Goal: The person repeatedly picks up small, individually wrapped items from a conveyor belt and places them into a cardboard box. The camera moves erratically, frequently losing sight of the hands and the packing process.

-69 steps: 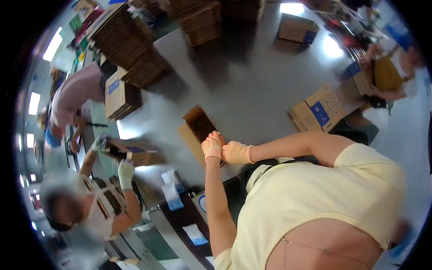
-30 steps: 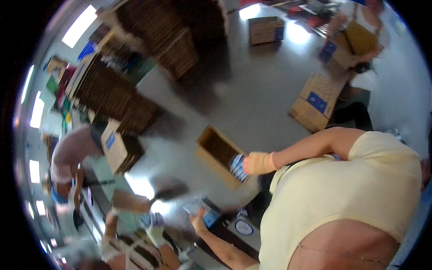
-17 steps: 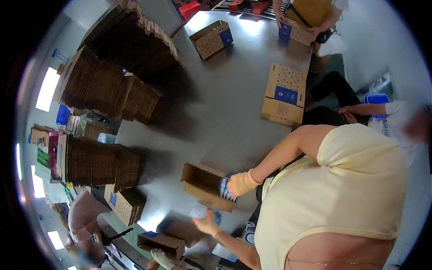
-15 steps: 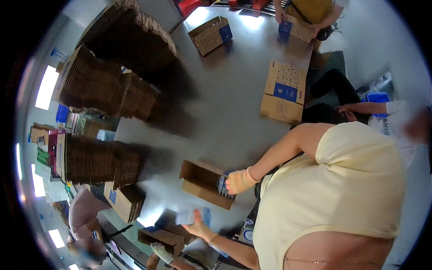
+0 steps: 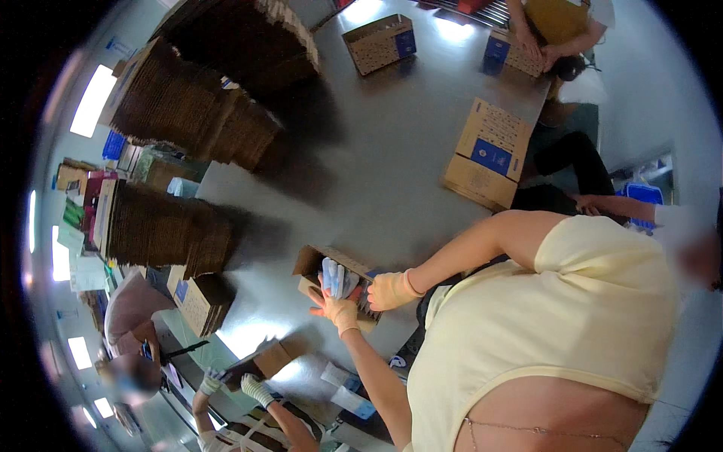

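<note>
An open cardboard box (image 5: 307,265) stands on the grey table in front of me. My left hand (image 5: 339,310), in a pale fingerless glove, is over its opening. The fingers hold pale blue-and-white packets (image 5: 337,277) partly inside the box. At the box's right end rests my right hand (image 5: 393,291), gloved too, with its fingers curled over the edge beside packets standing inside. My hands hide most of the box's contents.
Tall stacks of flattened cardboard (image 5: 169,226) line the left side. A closed carton (image 5: 486,154) lies to the right, and an open box (image 5: 380,45) stands at the back. Co-workers handle boxes at lower left (image 5: 275,360) and upper right (image 5: 520,56). Packets (image 5: 352,401) lie below.
My left hand has moved up and right, bringing the packets from beside the box into its opening. My right hand stays at the box's end. The lower-left co-worker's hands have shifted.
</note>
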`<action>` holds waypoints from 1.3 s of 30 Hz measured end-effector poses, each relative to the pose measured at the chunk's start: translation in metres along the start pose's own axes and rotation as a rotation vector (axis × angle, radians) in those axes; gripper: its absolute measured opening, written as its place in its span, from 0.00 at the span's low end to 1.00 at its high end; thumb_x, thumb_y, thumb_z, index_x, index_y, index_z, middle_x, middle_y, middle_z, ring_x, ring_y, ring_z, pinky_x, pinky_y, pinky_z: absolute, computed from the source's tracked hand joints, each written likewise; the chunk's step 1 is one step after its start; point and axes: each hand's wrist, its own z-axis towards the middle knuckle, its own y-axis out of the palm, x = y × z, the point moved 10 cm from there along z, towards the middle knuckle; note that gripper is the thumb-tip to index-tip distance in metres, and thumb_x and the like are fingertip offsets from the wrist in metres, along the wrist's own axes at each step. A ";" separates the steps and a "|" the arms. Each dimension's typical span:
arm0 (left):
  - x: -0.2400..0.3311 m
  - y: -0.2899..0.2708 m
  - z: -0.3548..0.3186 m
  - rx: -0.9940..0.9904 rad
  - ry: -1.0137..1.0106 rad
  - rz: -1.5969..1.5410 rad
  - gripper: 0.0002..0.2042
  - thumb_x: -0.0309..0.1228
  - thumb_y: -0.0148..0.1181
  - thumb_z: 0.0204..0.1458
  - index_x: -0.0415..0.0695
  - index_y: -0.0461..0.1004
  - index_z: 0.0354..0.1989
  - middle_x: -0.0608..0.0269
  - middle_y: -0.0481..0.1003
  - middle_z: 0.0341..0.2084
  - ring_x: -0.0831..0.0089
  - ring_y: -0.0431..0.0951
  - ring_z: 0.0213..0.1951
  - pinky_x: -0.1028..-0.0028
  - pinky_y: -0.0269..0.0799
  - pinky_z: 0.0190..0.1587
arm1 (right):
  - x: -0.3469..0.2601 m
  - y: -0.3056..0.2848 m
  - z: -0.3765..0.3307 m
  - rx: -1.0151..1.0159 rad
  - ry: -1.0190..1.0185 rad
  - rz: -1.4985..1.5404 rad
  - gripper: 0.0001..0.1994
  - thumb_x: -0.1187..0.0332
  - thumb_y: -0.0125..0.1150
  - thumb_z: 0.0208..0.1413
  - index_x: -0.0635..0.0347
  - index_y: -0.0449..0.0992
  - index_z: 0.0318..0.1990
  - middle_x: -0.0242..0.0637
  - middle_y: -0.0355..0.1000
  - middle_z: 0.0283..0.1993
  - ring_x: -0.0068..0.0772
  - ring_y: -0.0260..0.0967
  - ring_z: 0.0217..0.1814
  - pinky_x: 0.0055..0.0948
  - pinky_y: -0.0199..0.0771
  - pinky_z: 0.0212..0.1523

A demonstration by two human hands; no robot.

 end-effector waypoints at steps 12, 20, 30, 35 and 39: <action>0.024 0.015 0.055 -0.502 -0.009 -0.005 0.39 0.54 0.67 0.37 0.37 0.67 0.53 0.47 0.74 0.46 0.58 0.70 0.54 0.64 0.60 0.56 | 0.001 0.012 0.005 -0.316 0.047 -0.039 0.10 0.66 0.54 0.52 0.53 0.76 0.41 0.33 0.75 0.40 0.36 0.73 0.43 0.35 0.75 0.36; 0.014 -0.024 -0.030 0.176 -0.087 -0.290 0.22 0.41 0.57 0.51 0.41 0.69 0.51 0.52 0.73 0.48 0.58 0.69 0.54 0.62 0.56 0.60 | 0.000 0.031 0.012 -0.397 0.130 -0.013 0.09 0.69 0.53 0.51 0.52 0.74 0.40 0.36 0.73 0.41 0.36 0.71 0.45 0.33 0.74 0.39; -0.181 -0.065 -0.543 -0.011 -1.390 0.044 0.27 0.39 0.66 0.43 0.46 0.69 0.53 0.51 0.71 0.50 0.53 0.70 0.52 0.60 0.66 0.53 | -0.002 0.017 0.003 -0.255 0.010 -0.069 0.05 0.69 0.54 0.48 0.57 0.72 0.33 0.36 0.69 0.32 0.36 0.69 0.38 0.35 0.73 0.35; -0.189 -0.025 -0.578 -0.262 -1.322 -0.050 0.23 0.39 0.73 0.35 0.43 0.75 0.40 0.58 0.79 0.33 0.58 0.78 0.36 0.63 0.71 0.42 | -0.004 0.010 0.007 -0.214 0.035 -0.020 0.05 0.70 0.55 0.47 0.57 0.72 0.33 0.38 0.70 0.34 0.37 0.69 0.40 0.35 0.73 0.36; -0.226 -0.050 -0.464 0.446 -1.010 -0.759 0.15 0.34 0.67 0.43 0.34 0.76 0.32 0.63 0.75 0.25 0.77 0.70 0.29 0.75 0.67 0.33 | 0.002 0.014 0.008 -0.228 0.048 -0.027 0.06 0.71 0.55 0.47 0.57 0.73 0.34 0.38 0.71 0.35 0.37 0.70 0.41 0.35 0.73 0.37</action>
